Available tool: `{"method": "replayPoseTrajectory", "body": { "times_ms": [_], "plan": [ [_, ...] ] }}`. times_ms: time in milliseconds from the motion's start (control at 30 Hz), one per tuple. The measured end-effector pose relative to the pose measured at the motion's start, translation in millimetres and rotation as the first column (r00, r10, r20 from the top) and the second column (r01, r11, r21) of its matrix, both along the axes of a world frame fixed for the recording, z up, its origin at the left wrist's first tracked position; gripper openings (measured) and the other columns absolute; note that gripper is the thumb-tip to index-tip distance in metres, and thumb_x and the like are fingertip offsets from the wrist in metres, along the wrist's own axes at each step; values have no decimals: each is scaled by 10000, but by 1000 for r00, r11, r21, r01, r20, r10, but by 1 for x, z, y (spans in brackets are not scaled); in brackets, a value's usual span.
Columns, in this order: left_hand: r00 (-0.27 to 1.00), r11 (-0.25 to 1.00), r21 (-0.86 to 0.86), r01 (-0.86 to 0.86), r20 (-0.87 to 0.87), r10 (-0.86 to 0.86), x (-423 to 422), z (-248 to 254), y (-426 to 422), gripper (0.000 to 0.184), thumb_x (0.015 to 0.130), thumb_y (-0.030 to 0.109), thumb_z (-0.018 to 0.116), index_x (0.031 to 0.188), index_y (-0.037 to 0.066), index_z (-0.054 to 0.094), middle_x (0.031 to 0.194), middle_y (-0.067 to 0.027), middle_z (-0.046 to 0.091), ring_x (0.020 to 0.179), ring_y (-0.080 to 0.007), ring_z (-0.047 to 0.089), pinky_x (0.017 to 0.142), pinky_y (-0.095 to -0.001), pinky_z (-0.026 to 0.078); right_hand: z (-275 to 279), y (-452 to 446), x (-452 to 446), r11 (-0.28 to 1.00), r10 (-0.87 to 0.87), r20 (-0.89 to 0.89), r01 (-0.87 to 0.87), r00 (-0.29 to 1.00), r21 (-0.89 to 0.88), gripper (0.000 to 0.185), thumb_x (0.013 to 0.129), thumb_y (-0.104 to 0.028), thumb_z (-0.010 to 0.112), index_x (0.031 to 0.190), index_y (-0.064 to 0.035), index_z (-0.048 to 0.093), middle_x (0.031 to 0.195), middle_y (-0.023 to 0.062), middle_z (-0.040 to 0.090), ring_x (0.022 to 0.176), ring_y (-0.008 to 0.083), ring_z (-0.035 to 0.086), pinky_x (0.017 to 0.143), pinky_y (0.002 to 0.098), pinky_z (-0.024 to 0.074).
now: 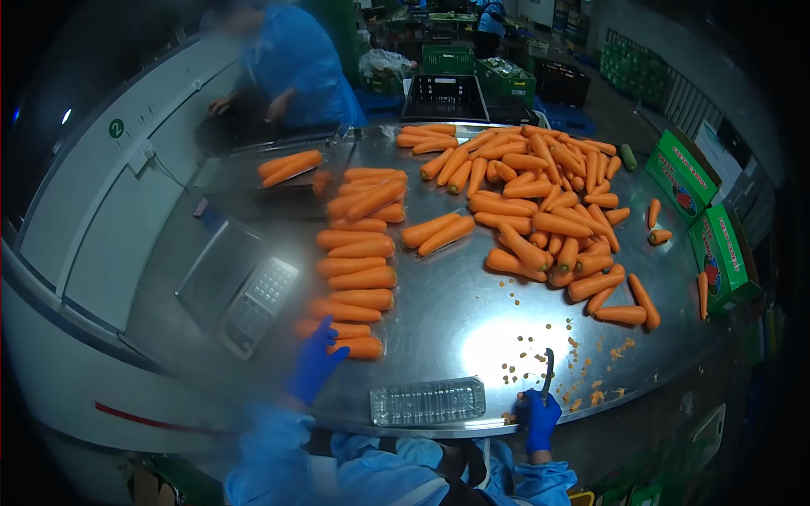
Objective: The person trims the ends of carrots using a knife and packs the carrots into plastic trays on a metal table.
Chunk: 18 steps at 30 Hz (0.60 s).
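Note:
My left hand point(315, 364), in a blue glove, reaches to the near end of a row of packed carrots point(361, 278). Its fingers are spread and touch the end of the nearest carrots point(359, 347); no firm grip shows. In my right hand point(541, 415), also gloved in blue, a small knife point(549, 371) with a dark curved blade points away from me, above the table's front edge. Between the hands lies a clear plastic tray point(428, 401) with nothing in it. Carrot trimmings point(576, 363) are scattered beside the knife.
A large heap of loose carrots point(548, 202) covers the far middle of the metal table point(439, 316). At left stands a scale point(257, 304). Green cartons point(721, 257) line the right edge. A co-worker in blue point(299, 63) stands at the far left, near a black crate point(445, 99).

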<state>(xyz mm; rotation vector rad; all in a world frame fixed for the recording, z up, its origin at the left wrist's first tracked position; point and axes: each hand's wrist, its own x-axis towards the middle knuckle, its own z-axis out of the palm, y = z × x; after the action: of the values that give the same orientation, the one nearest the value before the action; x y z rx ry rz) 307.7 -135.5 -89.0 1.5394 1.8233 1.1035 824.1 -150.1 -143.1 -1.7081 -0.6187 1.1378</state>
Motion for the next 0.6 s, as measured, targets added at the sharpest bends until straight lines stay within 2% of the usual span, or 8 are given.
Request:
{"method": "replayPoseTrajectory", "body": {
  "times_ms": [100, 200, 400, 467, 500, 567, 600],
  "plan": [
    [984, 988, 149, 49, -175, -23, 15, 21, 3, 712, 830, 217, 783, 1440, 64, 449, 1143, -104, 605, 1021, -230, 605, 927, -361, 500, 20, 0, -8, 1000, -22, -61, 22, 998, 8, 98, 837, -74, 685, 853, 23, 686, 718, 91, 698, 571, 118, 626, 530, 247, 488],
    [965, 990, 123, 67, -259, -33, 16, 16, 7, 714, 823, 255, 787, 1427, 55, 464, 1167, -110, 611, 1070, -268, 603, 961, -381, 480, 28, 0, -12, 999, -34, -74, 36, 997, 29, 97, 835, -72, 686, 857, 23, 687, 732, 100, 706, 565, 122, 628, 527, 242, 486],
    [972, 972, 66, 227, -71, -222, 58, 39, 23, 688, 840, 212, 766, 1432, 53, 454, 1149, -117, 623, 1069, -251, 607, 940, -358, 492, 31, 0, -12, 1000, -16, -64, 16, 998, 0, 94, 832, -70, 689, 853, 22, 687, 708, 87, 692, 541, 112, 609, 511, 230, 467],
    [987, 992, 120, 36, 153, -55, 62, 57, 34, 654, 880, 217, 724, 1451, 81, 435, 1120, -98, 627, 1065, -218, 600, 912, -324, 497, 39, 1, -17, 999, -30, -91, 31, 995, 12, 100, 833, -77, 690, 851, 20, 690, 705, 80, 688, 544, 106, 606, 515, 230, 468],
    [961, 986, 152, -71, 276, 27, 33, 68, 49, 666, 894, 183, 677, 1475, 74, 371, 1070, -87, 634, 995, -194, 614, 865, -303, 512, 41, 2, -18, 999, -35, -102, 37, 994, 17, 102, 833, -81, 690, 851, 20, 692, 703, 77, 686, 545, 103, 604, 517, 229, 468],
    [894, 859, 388, -335, 419, 159, -102, 118, 94, 695, 921, 116, 584, 1524, 60, 244, 970, -66, 646, 857, -144, 642, 771, -263, 541, 40, -1, -17, 1000, -22, -94, 23, 995, 11, 111, 836, -89, 690, 858, 19, 698, 710, 76, 688, 558, 107, 610, 531, 236, 479],
    [882, 754, 508, -416, 429, 196, -98, 204, 103, 711, 935, 82, 537, 1549, 53, 180, 920, -55, 653, 788, -120, 656, 725, -242, 555, 41, -1, -15, 1000, -6, -89, 6, 996, 8, 115, 837, -93, 690, 861, 19, 701, 714, 75, 689, 564, 109, 613, 537, 240, 485]
  ]
}}
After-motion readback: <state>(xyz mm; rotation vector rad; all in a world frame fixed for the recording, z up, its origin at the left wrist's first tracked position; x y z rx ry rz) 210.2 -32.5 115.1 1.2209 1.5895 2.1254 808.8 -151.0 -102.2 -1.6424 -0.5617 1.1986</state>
